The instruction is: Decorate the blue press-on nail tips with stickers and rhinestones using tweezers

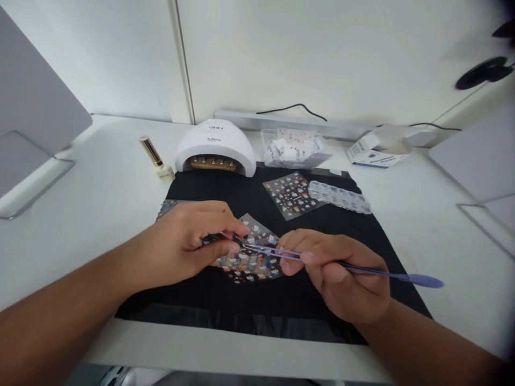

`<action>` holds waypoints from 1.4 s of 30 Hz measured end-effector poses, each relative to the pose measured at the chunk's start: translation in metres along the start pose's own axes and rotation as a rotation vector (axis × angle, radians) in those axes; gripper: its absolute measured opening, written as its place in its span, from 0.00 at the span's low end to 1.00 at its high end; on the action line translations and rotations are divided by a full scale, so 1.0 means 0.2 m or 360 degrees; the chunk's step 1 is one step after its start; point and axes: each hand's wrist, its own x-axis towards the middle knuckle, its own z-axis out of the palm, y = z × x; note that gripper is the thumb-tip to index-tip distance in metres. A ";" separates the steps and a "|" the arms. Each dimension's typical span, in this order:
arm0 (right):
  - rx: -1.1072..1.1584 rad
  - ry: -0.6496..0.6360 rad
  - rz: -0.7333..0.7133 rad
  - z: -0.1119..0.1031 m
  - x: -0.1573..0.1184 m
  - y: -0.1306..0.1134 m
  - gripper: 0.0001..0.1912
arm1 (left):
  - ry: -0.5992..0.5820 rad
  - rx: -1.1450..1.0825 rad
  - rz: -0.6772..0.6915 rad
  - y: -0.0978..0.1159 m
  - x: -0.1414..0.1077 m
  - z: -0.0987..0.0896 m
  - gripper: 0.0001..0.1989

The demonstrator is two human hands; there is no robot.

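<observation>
My right hand (350, 273) is closed round a pair of purple tweezers (420, 280), their narrow tips pointing left. Between the thumb and forefinger of my left hand (189, 241) is pinched a small dark thing (237, 240), mostly hidden by the fingers, so its kind is unclear. The tweezer tips meet or nearly meet it; I cannot tell whether they grip anything. Beneath both hands a clear sticker sheet (257, 228) with small white and red figures lies on the black mat (241, 195). Part of another sheet (168, 206) shows behind my left hand.
Behind the mat stand a white nail lamp (217, 136), a nail polish bottle (164, 172) with a gold cap and a clear box (295, 149) of packets. Another sticker sheet (287, 201), a clear blister strip (340, 197) and an opened white carton (378, 150) are further right.
</observation>
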 end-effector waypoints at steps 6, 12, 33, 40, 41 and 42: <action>0.0011 0.0015 -0.0038 0.00 0.00 0.01 0.13 | -0.0012 0.0015 0.0007 0.00 0.00 0.00 0.09; -0.0022 0.0019 -0.0036 0.00 -0.01 0.01 0.13 | -0.0028 0.0023 -0.0001 0.00 -0.01 0.00 0.09; -0.0071 -0.0026 0.0018 -0.01 0.00 -0.01 0.14 | -0.0016 -0.0016 -0.0020 0.00 0.00 0.00 0.08; -0.0095 -0.0040 -0.0024 -0.01 0.00 -0.01 0.13 | -0.0020 -0.0197 -0.0099 -0.01 0.00 0.01 0.08; -0.0095 -0.0037 -0.0031 -0.01 0.00 -0.01 0.13 | -0.0019 -0.0239 -0.0107 -0.01 0.00 0.01 0.08; -0.0091 -0.0034 -0.0034 -0.01 0.00 -0.01 0.13 | -0.0017 -0.0279 -0.0120 -0.01 0.00 0.01 0.08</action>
